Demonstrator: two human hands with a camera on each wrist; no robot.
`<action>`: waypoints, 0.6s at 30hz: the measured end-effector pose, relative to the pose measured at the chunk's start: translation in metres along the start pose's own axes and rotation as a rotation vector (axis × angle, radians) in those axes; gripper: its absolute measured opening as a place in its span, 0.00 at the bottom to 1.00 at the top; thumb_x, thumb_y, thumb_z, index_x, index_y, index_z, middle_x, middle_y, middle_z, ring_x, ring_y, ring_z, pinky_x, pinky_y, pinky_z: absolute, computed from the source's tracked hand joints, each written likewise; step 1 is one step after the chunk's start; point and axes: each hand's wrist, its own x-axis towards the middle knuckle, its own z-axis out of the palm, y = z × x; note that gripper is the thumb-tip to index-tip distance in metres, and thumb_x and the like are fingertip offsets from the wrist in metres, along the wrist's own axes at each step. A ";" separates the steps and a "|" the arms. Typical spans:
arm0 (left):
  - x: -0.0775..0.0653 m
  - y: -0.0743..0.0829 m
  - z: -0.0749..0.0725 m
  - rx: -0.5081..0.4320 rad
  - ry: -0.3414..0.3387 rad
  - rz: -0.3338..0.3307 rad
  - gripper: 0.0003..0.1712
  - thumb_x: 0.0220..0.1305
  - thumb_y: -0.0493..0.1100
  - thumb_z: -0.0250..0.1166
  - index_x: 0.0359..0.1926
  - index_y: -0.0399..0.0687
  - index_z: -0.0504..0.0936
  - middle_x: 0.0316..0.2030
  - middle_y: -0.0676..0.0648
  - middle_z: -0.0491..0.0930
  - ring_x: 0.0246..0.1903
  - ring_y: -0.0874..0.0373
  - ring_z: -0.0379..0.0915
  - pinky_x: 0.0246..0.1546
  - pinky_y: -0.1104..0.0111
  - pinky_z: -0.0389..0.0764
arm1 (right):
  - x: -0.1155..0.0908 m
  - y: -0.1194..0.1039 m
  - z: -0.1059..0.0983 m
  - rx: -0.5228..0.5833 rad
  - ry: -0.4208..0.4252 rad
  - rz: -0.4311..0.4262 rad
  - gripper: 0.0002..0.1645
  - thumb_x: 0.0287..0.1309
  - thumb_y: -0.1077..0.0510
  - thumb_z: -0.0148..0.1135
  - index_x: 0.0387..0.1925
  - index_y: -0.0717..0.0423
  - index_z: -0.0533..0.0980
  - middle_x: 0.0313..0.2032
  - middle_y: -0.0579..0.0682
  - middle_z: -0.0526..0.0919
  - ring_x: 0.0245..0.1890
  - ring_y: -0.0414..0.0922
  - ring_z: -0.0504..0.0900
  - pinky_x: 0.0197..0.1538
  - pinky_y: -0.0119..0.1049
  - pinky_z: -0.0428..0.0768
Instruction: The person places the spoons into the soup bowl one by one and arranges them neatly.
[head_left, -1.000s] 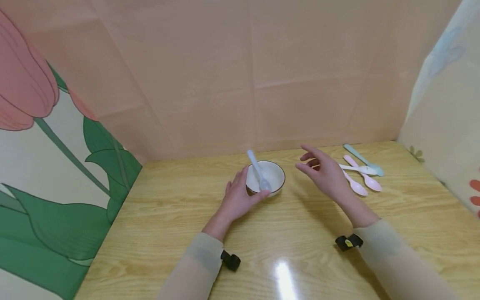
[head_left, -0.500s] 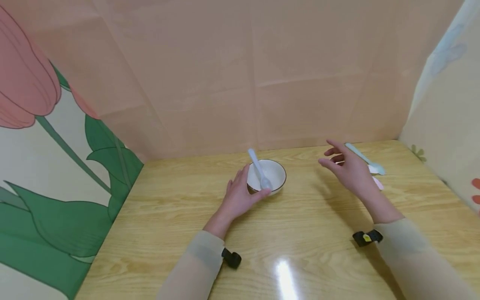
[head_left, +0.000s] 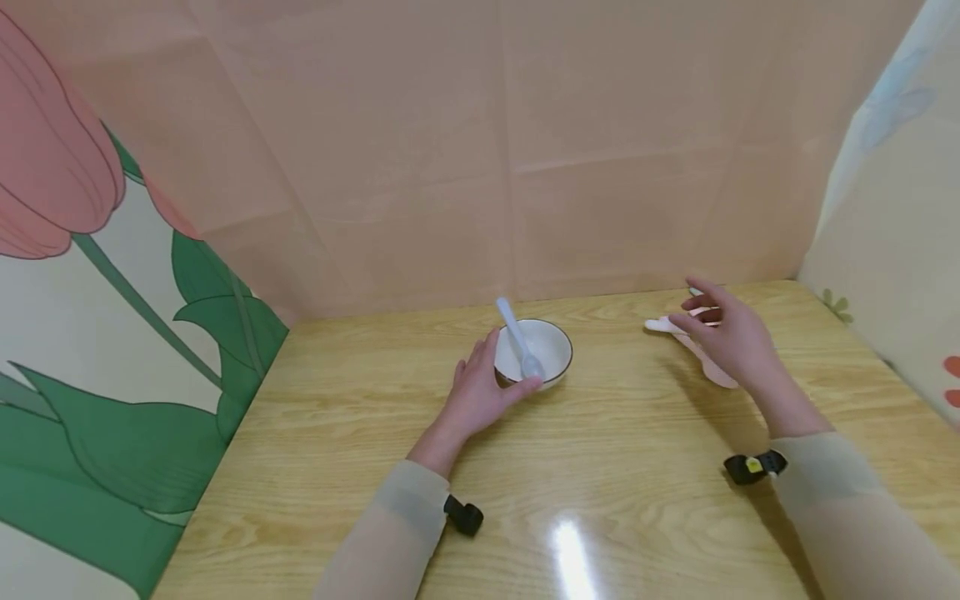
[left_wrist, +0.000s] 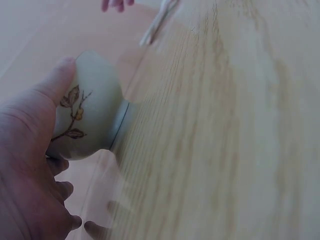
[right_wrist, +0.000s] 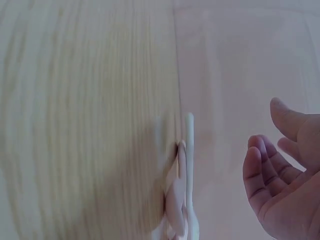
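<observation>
In the head view my left hand (head_left: pixel 476 398) grips the near left side of a white bowl (head_left: pixel 553 346) with a dark rim, its thumb along the rim. A pale blue spoon (head_left: pixel 517 335) leans in the bowl, its handle rising past the far rim. The left wrist view shows a brown leafy branch on the bowl's outside (left_wrist: pixel 92 107). My right hand (head_left: pixel 735 342) hovers over several spoons at the right, holding nothing, fingers loosely bent. Beneath it show a white spoon's handle (head_left: pixel 660 326) and a pink spoon (head_left: pixel 717 375); the hand hides the rest.
The wooden table (head_left: pixel 360 433) meets a pinkish backdrop (head_left: pixel 405 208) just behind the bowl. A tulip-patterned panel (head_left: pixel 75 350) stands at the left, and a pale printed panel (head_left: pixel 900 250) at the right.
My right hand has moved right, away from the bowl and over the spoons, covering much of them. The left hand, the bowl and the pale blue spoon stay as they were.
</observation>
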 end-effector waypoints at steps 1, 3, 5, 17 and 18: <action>0.000 0.000 0.000 0.001 -0.001 -0.002 0.61 0.56 0.75 0.65 0.81 0.59 0.46 0.73 0.48 0.60 0.76 0.55 0.46 0.72 0.42 0.42 | 0.000 0.002 -0.001 -0.004 0.003 0.002 0.44 0.67 0.41 0.64 0.78 0.44 0.59 0.55 0.58 0.79 0.52 0.57 0.78 0.44 0.29 0.70; 0.000 0.001 0.000 0.001 0.000 -0.003 0.61 0.56 0.75 0.65 0.81 0.59 0.46 0.73 0.48 0.61 0.76 0.55 0.46 0.72 0.42 0.42 | 0.001 0.005 -0.004 -0.018 0.011 0.000 0.42 0.67 0.42 0.64 0.77 0.45 0.61 0.54 0.57 0.80 0.50 0.55 0.78 0.43 0.30 0.69; 0.000 0.001 0.000 0.002 0.002 -0.002 0.61 0.56 0.75 0.66 0.80 0.58 0.47 0.73 0.48 0.61 0.75 0.55 0.47 0.72 0.42 0.42 | 0.000 0.009 -0.007 -0.030 0.016 0.003 0.39 0.68 0.42 0.63 0.75 0.45 0.64 0.54 0.56 0.81 0.49 0.52 0.78 0.42 0.28 0.69; 0.001 -0.001 0.000 0.005 0.007 0.003 0.62 0.55 0.77 0.64 0.80 0.59 0.47 0.72 0.48 0.62 0.73 0.55 0.52 0.72 0.41 0.43 | -0.003 0.030 -0.015 -0.073 -0.016 0.038 0.33 0.69 0.42 0.61 0.68 0.55 0.73 0.51 0.58 0.83 0.51 0.53 0.76 0.48 0.45 0.67; 0.001 -0.001 0.000 0.004 0.008 0.005 0.62 0.55 0.77 0.64 0.80 0.59 0.47 0.71 0.48 0.63 0.73 0.55 0.52 0.72 0.41 0.43 | -0.003 0.032 -0.015 -0.066 -0.022 0.043 0.33 0.69 0.42 0.61 0.68 0.55 0.73 0.52 0.59 0.83 0.52 0.55 0.75 0.50 0.48 0.67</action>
